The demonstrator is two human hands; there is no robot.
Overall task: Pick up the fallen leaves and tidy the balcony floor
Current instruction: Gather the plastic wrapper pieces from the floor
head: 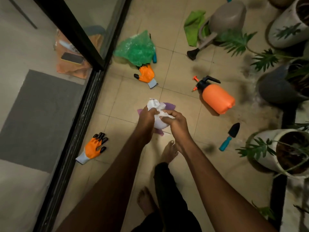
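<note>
A small white plastic bag (158,123) hangs above the tiled balcony floor (184,67) at the middle of the view. My left hand (147,117) grips its gathered neck on the left. My right hand (175,122) pinches the bag's top from the right. A purple cloth (168,106) lies on the floor right under the bag, mostly hidden by it. I cannot see what is inside the bag. No loose leaves show on the tiles near my hands.
Two orange gloves (94,148) (146,74), a green plastic bag (137,49), an orange sprayer (216,97), a trowel (229,137), a grey watering can (224,20) and a green cloth (194,25) lie around. Potted plants (287,151) line the right side. A glass sliding door frame (80,114) runs along the left.
</note>
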